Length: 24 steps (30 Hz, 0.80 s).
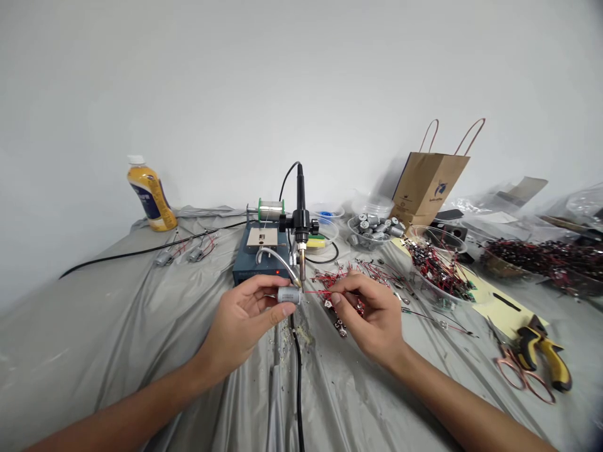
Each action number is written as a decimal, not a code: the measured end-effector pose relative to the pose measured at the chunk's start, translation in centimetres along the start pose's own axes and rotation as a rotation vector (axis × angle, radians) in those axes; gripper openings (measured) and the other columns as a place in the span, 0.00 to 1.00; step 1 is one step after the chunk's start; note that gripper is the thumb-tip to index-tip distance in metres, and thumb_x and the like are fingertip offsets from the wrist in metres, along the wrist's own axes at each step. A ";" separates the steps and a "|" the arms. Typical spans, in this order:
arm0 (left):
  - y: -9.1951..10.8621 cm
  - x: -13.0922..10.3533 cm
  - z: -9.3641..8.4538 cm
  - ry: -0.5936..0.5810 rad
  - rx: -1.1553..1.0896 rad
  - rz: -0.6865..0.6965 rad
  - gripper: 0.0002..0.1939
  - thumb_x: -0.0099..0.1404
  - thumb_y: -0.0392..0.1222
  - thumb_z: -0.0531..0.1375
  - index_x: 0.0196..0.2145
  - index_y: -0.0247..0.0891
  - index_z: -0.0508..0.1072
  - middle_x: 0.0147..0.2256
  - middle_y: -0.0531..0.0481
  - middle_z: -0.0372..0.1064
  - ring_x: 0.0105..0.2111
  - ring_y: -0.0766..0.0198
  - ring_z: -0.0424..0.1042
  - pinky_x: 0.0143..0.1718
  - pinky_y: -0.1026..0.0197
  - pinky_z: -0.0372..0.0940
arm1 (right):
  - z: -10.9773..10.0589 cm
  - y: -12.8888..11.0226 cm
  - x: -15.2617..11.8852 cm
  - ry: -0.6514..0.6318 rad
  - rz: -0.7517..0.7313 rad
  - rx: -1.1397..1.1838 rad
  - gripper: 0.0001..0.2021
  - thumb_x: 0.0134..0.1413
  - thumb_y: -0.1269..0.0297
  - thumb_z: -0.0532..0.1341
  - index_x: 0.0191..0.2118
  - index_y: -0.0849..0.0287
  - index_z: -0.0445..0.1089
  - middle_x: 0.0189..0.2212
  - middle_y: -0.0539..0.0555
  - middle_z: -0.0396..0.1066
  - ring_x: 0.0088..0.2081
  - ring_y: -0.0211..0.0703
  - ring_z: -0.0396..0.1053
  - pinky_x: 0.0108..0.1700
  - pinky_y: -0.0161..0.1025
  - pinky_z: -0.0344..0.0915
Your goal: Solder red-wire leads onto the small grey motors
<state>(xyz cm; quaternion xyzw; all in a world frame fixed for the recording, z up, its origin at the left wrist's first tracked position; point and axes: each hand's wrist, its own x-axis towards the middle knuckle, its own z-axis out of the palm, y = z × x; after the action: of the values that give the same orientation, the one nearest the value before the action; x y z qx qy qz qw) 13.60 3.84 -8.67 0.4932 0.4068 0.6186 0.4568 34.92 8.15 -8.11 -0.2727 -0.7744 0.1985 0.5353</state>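
Observation:
My left hand (249, 314) is closed round a small grey cylindrical motor (288, 295), held level between thumb and fingers. Its right end sits just under the tip of a soldering iron (302, 251), which hangs point down in a holder. From the right, my right hand (367, 311) pinches a thin red wire (318, 291) whose free end reaches the motor's end by the iron tip. Whether wire, iron and motor touch is too small to tell. Behind the motor, a curved metal tube (277, 256) leads down to the same spot.
A blue soldering station (240, 251) with a solder spool (271, 209) stands behind. Red and black wires (377, 270) lie to the right, near bowls of motors (372, 229) and wires (436, 263). Scissors (522, 373) and yellow-black pliers (553, 361) lie far right. A yellow bottle (151, 198) stands back left.

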 end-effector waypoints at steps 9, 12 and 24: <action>-0.2 0.0 -0.3 -0.013 0.012 0.028 0.15 0.54 0.36 0.74 0.40 0.40 0.79 0.37 0.53 0.79 0.37 0.70 0.77 0.40 0.71 0.72 | 0.0 0.1 -0.1 -0.007 -0.005 0.006 0.03 0.59 0.72 0.61 0.34 0.59 0.72 0.25 0.49 0.66 0.25 0.33 0.58 0.27 0.34 0.54; -0.2 0.0 -0.3 -0.006 0.012 0.037 0.14 0.54 0.36 0.73 0.40 0.40 0.79 0.36 0.53 0.79 0.36 0.70 0.77 0.39 0.71 0.72 | 0.0 0.1 -0.1 -0.015 0.000 0.006 0.03 0.58 0.72 0.61 0.34 0.59 0.72 0.25 0.49 0.66 0.25 0.33 0.58 0.27 0.34 0.54; -0.4 0.0 -0.3 -0.018 0.029 0.016 0.15 0.55 0.37 0.73 0.41 0.40 0.79 0.38 0.52 0.79 0.37 0.70 0.77 0.40 0.71 0.71 | -0.1 -0.2 0.1 -0.023 0.003 -0.006 0.04 0.58 0.72 0.61 0.32 0.60 0.71 0.25 0.49 0.66 0.24 0.33 0.57 0.27 0.34 0.54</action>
<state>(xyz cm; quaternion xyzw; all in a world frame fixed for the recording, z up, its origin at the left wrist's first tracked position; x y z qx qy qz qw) 13.39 3.95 -9.06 0.5084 0.4079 0.6117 0.4483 34.92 8.09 -7.91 -0.2729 -0.7808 0.2002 0.5252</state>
